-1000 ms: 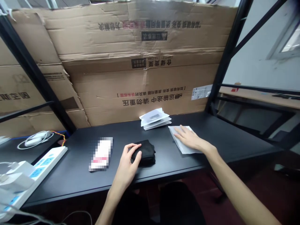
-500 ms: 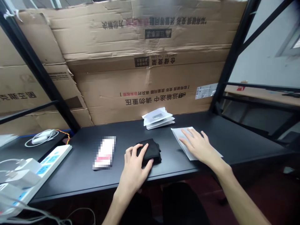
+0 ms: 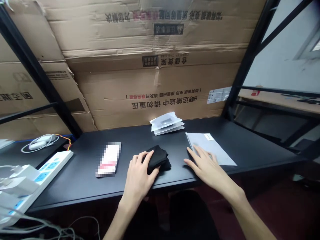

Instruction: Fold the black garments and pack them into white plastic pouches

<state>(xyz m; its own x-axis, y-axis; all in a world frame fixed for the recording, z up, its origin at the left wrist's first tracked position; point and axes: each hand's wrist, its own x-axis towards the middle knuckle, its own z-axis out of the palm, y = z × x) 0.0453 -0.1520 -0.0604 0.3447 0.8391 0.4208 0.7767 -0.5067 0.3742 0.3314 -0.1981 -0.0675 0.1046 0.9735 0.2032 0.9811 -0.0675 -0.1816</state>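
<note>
**Your left hand (image 3: 140, 171) grips the cloth (image 3: 157, 156); your right hand (image 3: 211, 170) is spread by the bag (image 3: 215, 150)**

Your left fingers (image 3: 136, 160) curl over the left side of the black cloth, with the thumb against its near side, so they pinch it between them. The cloth lies bunched near the front edge of the counter (image 3: 135, 140), roughly midway between your left hand and the bag.

Your right fingers (image 3: 202, 153) are spread, palm down, over the near left part of the pale, flat bag; whether they press on it or hover just above is hard to tell from this angle. A small white label (image 3: 208, 137) shows at the bag's far edge.

Beyond the cloth, a small stack of white packets (image 3: 166, 122) sits near the back of the counter, close to the cardboard (image 3: 112, 76) that stands upright behind. To your left, well apart from the cloth, lies a pixelated white and pink item (image 3: 108, 160). Farther left runs a white power strip (image 3: 55, 166) with plugs (image 3: 21, 185) in it, and past that a coiled white cable (image 3: 41, 141).
</note>
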